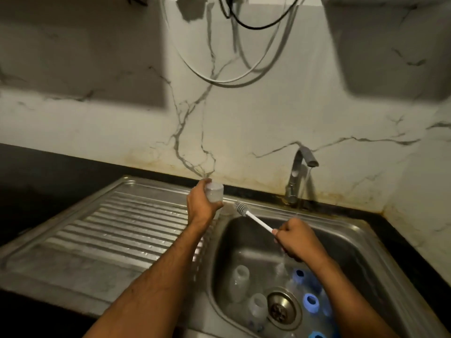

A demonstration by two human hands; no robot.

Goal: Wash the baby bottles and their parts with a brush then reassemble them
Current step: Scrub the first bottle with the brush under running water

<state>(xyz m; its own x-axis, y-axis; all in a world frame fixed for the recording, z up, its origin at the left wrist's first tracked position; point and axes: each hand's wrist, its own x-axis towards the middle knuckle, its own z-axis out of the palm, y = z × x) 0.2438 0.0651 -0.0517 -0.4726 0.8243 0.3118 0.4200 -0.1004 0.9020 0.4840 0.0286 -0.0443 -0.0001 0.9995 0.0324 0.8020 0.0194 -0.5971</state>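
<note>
Dim warm light, hard wall [268, 113] shadows, soft blur, wide-angle bowing

your left hand [201, 203] is raised at the end of a nearly straight forearm, fingers wrapped closed around a small clear plastic cap [214, 193]. your right hand [296, 239] sits lower and nearer, wrist bent, fist closed on the white handle of a thin grey-tipped brush [253, 217] that points toward the left hand.
</note>
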